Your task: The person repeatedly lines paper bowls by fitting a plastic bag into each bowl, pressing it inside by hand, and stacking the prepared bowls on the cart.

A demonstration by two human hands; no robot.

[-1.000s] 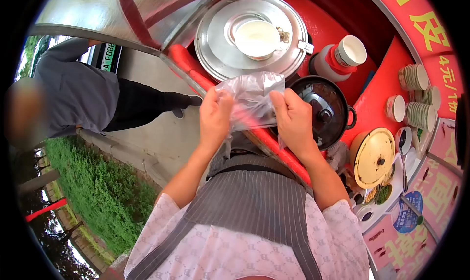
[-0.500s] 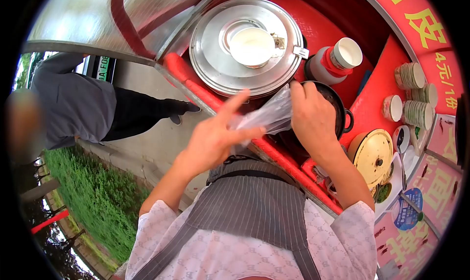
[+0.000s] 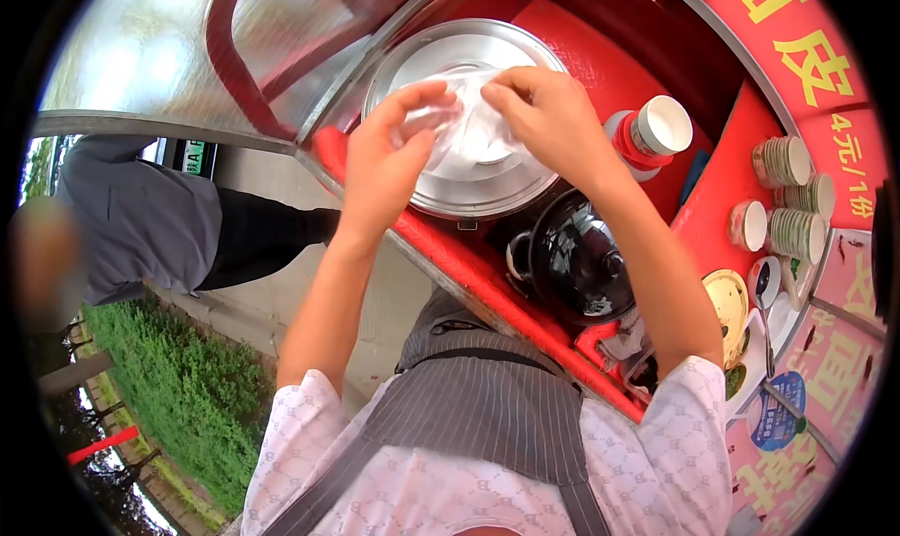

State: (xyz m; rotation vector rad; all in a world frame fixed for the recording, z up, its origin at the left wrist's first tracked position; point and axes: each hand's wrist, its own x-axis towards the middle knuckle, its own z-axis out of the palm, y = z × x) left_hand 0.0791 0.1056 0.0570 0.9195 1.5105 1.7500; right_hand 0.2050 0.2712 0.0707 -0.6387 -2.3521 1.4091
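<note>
A clear plastic bag (image 3: 469, 133) is spread between my hands above the round metal lid (image 3: 450, 189). My left hand (image 3: 389, 147) is curled at the bag's left side, its thumb and fingers bent around the film. On the other side, my right hand (image 3: 553, 119) pinches the bag's edge between thumb and fingers. The white paper bowl on the lid is mostly hidden behind the bag and my hands. Just below the lid sits a shiny black pot with its cover (image 3: 586, 260), under my right forearm.
A bottle with a red top carries white paper cups (image 3: 664, 126). Stacked paper bowls (image 3: 797, 231) line the right side near a yellowish lid (image 3: 727, 311) and a ladle (image 3: 765, 288). The red cart edge (image 3: 450, 264) runs before me. A person in grey (image 3: 150, 217) stands left.
Both hands have moved up and away from my body, carrying the bag from near the black pot to over the metal lid. The bag is spread wider, and the pot's cover shows.
</note>
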